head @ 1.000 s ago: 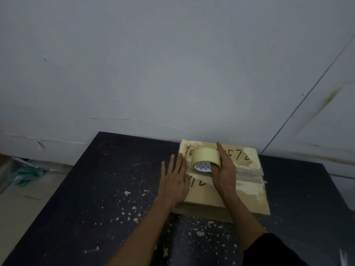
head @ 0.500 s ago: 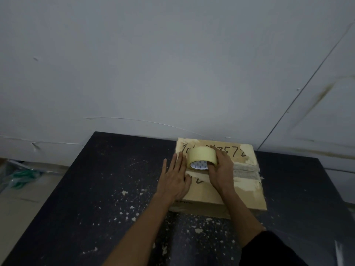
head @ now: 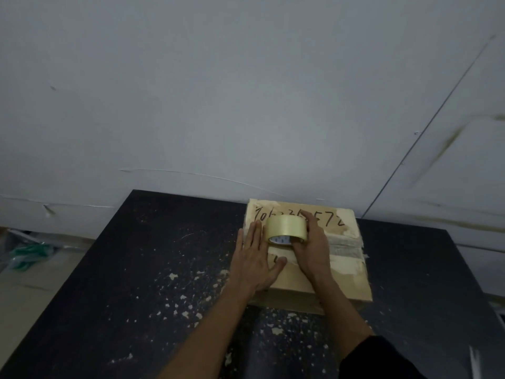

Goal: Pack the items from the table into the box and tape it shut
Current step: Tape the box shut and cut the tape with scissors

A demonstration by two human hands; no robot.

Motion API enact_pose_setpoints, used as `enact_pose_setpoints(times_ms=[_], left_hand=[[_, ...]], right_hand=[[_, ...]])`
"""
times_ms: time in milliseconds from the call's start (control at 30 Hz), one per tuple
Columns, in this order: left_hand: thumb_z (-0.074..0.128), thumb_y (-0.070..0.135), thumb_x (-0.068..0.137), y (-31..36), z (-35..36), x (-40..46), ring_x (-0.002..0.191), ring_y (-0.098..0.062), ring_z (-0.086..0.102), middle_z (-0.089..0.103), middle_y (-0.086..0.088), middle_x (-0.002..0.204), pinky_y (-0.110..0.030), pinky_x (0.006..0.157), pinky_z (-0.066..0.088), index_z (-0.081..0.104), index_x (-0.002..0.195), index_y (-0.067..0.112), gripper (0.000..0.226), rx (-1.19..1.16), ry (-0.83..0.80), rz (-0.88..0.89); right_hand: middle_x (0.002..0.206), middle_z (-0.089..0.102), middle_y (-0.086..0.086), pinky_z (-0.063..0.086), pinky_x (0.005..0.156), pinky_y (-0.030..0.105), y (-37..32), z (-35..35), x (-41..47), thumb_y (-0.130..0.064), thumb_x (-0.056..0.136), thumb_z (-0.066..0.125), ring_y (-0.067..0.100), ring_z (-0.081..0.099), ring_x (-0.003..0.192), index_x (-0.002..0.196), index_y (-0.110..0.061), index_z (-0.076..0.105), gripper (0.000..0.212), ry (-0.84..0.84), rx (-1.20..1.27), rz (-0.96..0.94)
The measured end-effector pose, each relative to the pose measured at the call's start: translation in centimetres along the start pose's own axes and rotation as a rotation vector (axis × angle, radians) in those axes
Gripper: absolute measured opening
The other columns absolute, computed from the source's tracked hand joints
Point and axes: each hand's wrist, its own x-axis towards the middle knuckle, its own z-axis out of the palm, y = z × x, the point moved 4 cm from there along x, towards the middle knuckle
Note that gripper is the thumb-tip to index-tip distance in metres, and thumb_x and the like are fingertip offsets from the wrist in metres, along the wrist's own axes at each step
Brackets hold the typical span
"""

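Note:
A closed cardboard box (head: 344,280) with black handwritten numbers lies flat at the back of the dark table (head: 136,269). A strip of tape runs across its lid toward the right edge. My right hand (head: 311,247) grips a yellowish tape roll (head: 285,228) that stands on edge over the left part of the lid. My left hand (head: 255,262) lies flat, fingers spread, pressing on the box's left edge just beside the roll.
The table top is dark and speckled with pale paint flecks. A grey wall (head: 246,91) rises directly behind the box. Green and clear plastic clutter (head: 26,254) lies on the floor at the far left.
My right hand has carried the tape roll leftward along the lid, closer to my left hand, which stayed pressed on the box's left edge.

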Motion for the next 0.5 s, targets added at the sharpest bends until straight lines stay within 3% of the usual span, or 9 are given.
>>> enact_pose_setpoints(times_ms=[133, 233, 333, 500], left_hand=[[0.005, 0.075, 0.087, -0.3, 0.2, 0.2, 0.148, -0.021, -0.019, -0.015, -0.012, 0.162, -0.045, 0.121, -0.008, -0.006, 0.154, 0.008, 0.096, 0.009, -0.016, -0.017], [0.006, 0.074, 0.088, -0.1, 0.3, 0.2, 0.148, -0.021, -0.02, -0.017, -0.011, 0.161, -0.045, 0.121, -0.008, -0.007, 0.155, 0.01, 0.093, 0.026, -0.033, -0.023], [0.005, 0.074, 0.088, 0.0, 0.0, 0.3, 0.148, -0.022, -0.02, -0.017, -0.012, 0.161, -0.044, 0.121, -0.009, -0.01, 0.154, 0.01, 0.093, 0.036, -0.059, -0.024], [-0.009, 0.074, 0.08, 0.4, -0.3, 0.2, 0.148, -0.024, -0.021, -0.019, -0.014, 0.16, -0.044, 0.121, -0.009, -0.011, 0.153, 0.007, 0.099, 0.044, -0.071, -0.045]], right_hand=[[0.12, 0.061, 0.011, 0.046, 0.088, 0.04, -0.1, -0.4, 0.1, -0.014, 0.082, 0.061, 0.03, 0.055, 0.107, 0.132, -0.022, 0.049, 0.053, 0.005, -0.037, -0.033], [0.125, 0.059, 0.013, 0.042, 0.098, 0.042, 0.0, -0.8, 0.1, -0.017, 0.076, 0.055, 0.031, 0.052, 0.114, 0.132, -0.013, 0.052, 0.056, 0.009, -0.021, -0.043], [0.124, 0.059, 0.011, 0.044, 0.099, 0.043, -0.2, -0.9, 0.2, -0.013, 0.073, 0.054, 0.028, 0.052, 0.114, 0.129, -0.014, 0.055, 0.057, 0.033, 0.018, -0.051], [0.126, 0.057, 0.009, 0.039, 0.097, 0.029, -0.1, -2.6, 0.2, -0.004, 0.071, 0.048, 0.013, 0.049, 0.112, 0.131, -0.01, 0.057, 0.061, 0.112, 0.136, -0.018]])
